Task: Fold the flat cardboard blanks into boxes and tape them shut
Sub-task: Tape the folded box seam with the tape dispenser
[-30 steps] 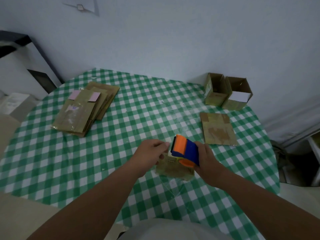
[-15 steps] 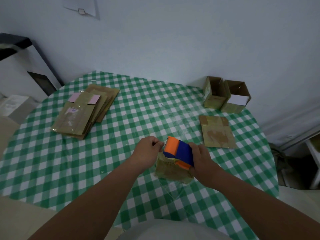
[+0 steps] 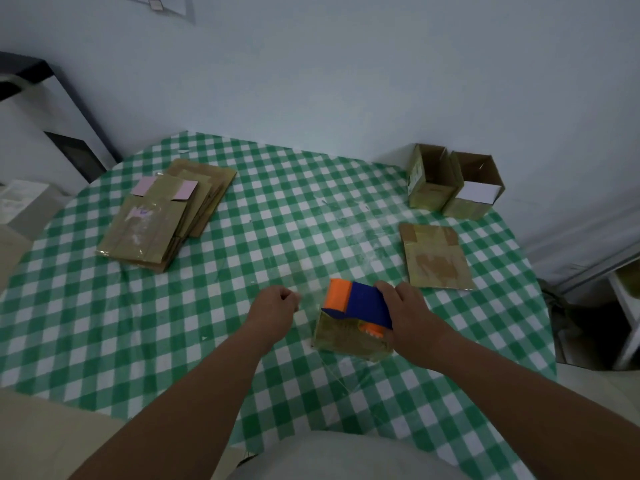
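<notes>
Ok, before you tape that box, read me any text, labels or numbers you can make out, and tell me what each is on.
No text is legible.
Top flat blank on the stack: a faint purple mark, too blurred to read.
Left open box: a pale label on its side, print too small to read.
Right open box: white panel, nothing readable.
Tape dispenser: no visible print.

Checked table point(image 3: 242, 341), blank stack point(image 3: 162, 216), flat blank point(image 3: 434, 258), open boxes point(image 3: 453, 183), taped box point(image 3: 346, 337)

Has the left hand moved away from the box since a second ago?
Yes. The left hand has pulled leftward, away from the small box on the checked tablecloth; a gap now shows between them, where earlier it sat against the tape dispenser.
</notes>
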